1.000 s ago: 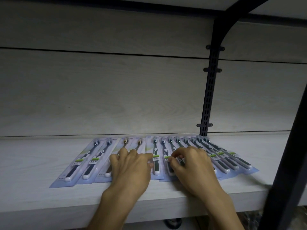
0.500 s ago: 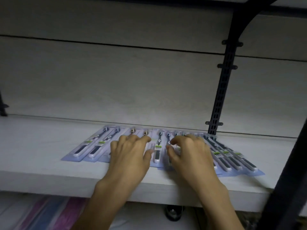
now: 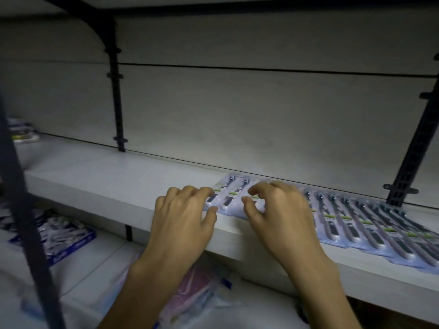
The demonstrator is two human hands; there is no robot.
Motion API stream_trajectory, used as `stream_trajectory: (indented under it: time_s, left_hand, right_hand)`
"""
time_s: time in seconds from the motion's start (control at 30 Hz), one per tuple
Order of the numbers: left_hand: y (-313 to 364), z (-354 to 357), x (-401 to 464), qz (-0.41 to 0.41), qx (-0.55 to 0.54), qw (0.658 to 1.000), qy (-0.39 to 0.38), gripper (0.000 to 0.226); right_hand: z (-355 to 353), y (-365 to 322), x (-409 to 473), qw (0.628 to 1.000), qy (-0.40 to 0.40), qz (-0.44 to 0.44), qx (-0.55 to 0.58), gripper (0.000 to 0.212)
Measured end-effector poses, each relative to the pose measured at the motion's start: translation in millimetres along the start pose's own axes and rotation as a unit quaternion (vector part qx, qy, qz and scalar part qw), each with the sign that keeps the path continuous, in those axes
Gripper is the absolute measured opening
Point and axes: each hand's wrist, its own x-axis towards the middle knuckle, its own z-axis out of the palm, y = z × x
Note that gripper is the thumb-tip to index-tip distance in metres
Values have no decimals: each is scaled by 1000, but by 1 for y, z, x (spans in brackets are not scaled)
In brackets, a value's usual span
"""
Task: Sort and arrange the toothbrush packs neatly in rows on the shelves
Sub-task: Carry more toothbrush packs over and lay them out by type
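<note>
A row of toothbrush packs (image 3: 370, 224) lies flat on the pale grey shelf (image 3: 99, 176), running from the middle of the board toward its right end. Each pack is a light blue card under a clear blister, holding brushes with dark handles, pale grips and a small green label. The packs overlap one another sideways like shingles, heads pointing toward the back wall and handle ends at the front edge. The leftmost pack (image 3: 226, 194) shows 2 brushes side by side; its near end is partly covered by fingers. The packs at the far right are blurred, so their count cannot be told.
</note>
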Motion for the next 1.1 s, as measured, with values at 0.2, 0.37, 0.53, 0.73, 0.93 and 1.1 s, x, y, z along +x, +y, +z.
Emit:
stream_trajectory:
  time_s: [0.2, 0.37, 0.53, 0.73, 0.93, 1.1]
  left_hand:
    - [-83, -49, -20, -32, 13, 999, 15, 35]
    - [-163, -99, -36, -47, 35, 998, 25, 32]
    - [-250, -148, -59, -75, 64, 995, 28, 28]
    - [-355, -207, -89, -132, 117, 983, 47, 24]
    - [-436, -238, -96, -173, 148, 972, 66, 22]
    - [-497, -240, -89, -183, 160, 967, 69, 24]
  right_hand:
    - [27, -94, -1, 999, -10, -33, 40, 27]
    - [52, -185, -8, 996, -35, -59, 54, 32]
    - [82, -280, -16, 992, -41, -84, 86, 32]
    - [122, -395, -23, 977, -91, -136, 136, 31]
    - [165, -472, -14, 968, -114, -161, 155, 30]
    - [210, -514, 9, 965, -123, -167, 162, 32]
